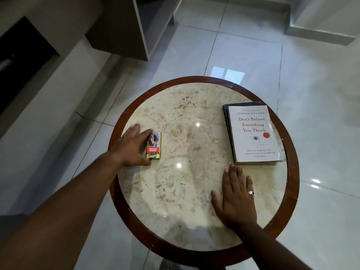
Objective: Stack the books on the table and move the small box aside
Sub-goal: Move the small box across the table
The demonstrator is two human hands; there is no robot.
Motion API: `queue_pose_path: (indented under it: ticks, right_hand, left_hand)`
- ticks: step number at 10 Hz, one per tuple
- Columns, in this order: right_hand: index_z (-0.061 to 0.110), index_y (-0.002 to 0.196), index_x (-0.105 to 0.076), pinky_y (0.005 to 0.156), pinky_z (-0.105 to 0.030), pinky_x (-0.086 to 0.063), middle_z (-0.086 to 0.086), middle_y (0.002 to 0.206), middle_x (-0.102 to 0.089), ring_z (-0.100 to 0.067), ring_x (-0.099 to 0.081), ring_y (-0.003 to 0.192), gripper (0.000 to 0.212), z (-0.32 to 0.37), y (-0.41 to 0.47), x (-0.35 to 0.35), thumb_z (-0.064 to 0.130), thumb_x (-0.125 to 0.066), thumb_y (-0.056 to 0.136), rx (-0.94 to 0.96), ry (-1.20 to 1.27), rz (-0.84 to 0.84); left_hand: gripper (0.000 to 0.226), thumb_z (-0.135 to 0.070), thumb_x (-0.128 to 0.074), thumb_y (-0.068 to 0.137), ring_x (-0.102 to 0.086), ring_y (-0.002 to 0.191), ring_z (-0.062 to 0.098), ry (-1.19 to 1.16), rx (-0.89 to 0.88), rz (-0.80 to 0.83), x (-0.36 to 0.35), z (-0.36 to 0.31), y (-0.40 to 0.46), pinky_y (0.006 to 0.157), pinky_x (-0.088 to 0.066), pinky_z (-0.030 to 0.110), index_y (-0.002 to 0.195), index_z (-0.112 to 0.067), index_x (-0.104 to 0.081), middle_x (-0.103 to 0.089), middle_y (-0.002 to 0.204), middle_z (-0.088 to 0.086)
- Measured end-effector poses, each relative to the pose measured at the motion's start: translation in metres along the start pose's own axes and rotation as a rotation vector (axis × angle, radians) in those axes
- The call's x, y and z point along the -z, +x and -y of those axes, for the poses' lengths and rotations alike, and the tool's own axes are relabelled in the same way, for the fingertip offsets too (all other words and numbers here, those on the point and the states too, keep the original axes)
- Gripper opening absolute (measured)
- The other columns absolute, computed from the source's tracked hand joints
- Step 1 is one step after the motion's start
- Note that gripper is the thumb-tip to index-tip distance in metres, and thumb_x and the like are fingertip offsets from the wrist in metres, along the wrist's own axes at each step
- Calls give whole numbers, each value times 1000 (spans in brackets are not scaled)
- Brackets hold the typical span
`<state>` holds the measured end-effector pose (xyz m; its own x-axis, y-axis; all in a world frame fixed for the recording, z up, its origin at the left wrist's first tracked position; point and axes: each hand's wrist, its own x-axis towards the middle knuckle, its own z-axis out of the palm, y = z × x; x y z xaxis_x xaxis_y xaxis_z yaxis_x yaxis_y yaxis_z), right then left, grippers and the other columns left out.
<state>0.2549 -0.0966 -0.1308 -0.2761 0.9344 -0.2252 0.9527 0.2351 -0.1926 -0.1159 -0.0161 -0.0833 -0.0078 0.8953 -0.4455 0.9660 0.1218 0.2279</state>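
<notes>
A white paperback [255,133] lies on top of a dark book [226,112] at the right side of the round marble table [194,117]; only the dark book's left and far edges show. A small colourful box [154,145] lies flat near the table's left edge. My left hand [130,147] rests against the box's left side, index finger along its far corner and thumb at its near corner. My right hand [236,197], with a ring, lies flat on the marble just in front of the books, fingertips nearly touching the white book's near edge.
The table has a dark wooden rim [115,137]. Glossy white floor tiles [321,94] surround it. A grey cabinet panel [124,26] stands at the back left, and a dark unit [21,49] runs along the far left.
</notes>
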Motion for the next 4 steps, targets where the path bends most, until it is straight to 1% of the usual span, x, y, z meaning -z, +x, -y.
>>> queue_pose_path:
  ticks: [1,2,3,4]
  right_hand:
    - [10,159,-6,125,-52,0,-12,169,4,-27,9,156,84,-1,-1,-1,63,-21,96,-1,14,-4]
    - [11,159,-2,125,-49,3,-12,169,7,-26,11,156,84,-1,-1,-1,64,-17,97,-7,-13,16]
    - [14,158,8,126,-47,8,-10,168,15,-23,19,154,85,2,-1,9,67,-14,96,-18,22,85]
    - [13,159,2,127,-43,1,-10,170,1,-21,11,156,84,7,-2,43,66,-20,98,-45,115,94]
  left_hand:
    - [118,-62,-79,59,1,153,30,28,-11,-8,1,0,3,116,-23,55,151,-42,-9,0,167,7]
    - [125,-70,-75,57,1,153,33,62,6,-7,-1,-7,-2,116,-21,58,152,-40,0,3,167,9]
    - [134,-80,-68,55,1,152,35,84,82,-18,6,-13,-21,118,-16,58,152,-36,15,7,166,12]
    - [134,-82,-64,59,1,152,35,105,78,5,12,-37,-64,119,-13,55,152,-33,19,10,166,13]
